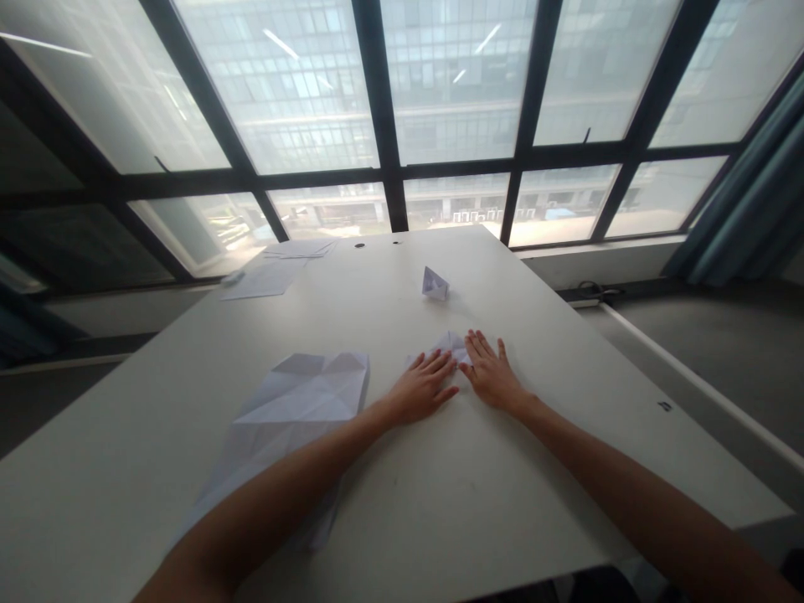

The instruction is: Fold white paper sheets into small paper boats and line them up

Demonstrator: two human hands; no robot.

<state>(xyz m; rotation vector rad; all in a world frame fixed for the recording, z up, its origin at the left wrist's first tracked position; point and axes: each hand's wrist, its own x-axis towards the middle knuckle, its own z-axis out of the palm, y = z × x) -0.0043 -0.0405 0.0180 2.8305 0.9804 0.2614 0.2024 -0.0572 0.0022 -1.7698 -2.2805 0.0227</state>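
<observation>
A small folded sheet of white paper lies flat on the table, partly covered by both hands. My left hand rests on its left side, palm down with the fingers stretched out. On its right side my right hand lies flat too, fingers extended and thumb pointing inward. Beyond them stands a small folded paper shape with a pointed top. A large creased sheet of paper is spread to the left, partly beneath my left forearm.
The white table reaches toward the windows. Several flat paper sheets lie at its far left. A small dark object is near the right edge. A blue curtain hangs at right, beside a white rail along the floor.
</observation>
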